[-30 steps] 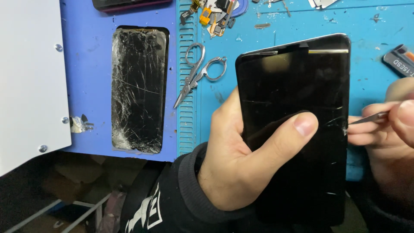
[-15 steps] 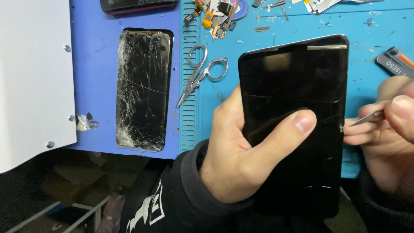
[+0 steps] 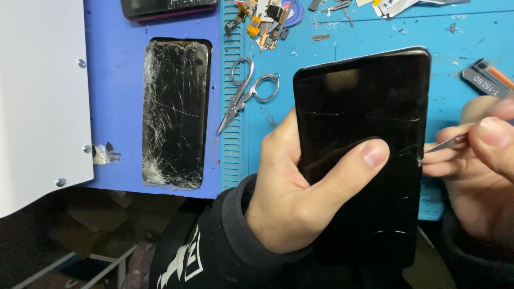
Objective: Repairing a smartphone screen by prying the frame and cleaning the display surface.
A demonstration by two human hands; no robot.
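**A dark phone in the hand, a thin tool at its edge**

While our left hand wraps around the dark phone, its fingers are pressed around the body from behind and the thumb lies across the black glass, with the tip near the middle of the screen. The phone stands upright and a little tilted, lifted above the blue worktop, and some fine cracks run over its glass near the right edge.

Our right hand is just beside that right edge. Its fingers are pinching a thin metal tool, and the point of the tool touches the side of the phone at a place where the glass is chipped.

Further out, a pair of small metal scissors lies on the worktop to the left of the held phone, with its handles towards it. Left of the scissors a second phone with a badly shattered screen lies flat on a darker blue mat. At the top edge we see small parts in a heap, and near the right edge a grey tool with an orange stripe. A white panel with screws fills the left side.
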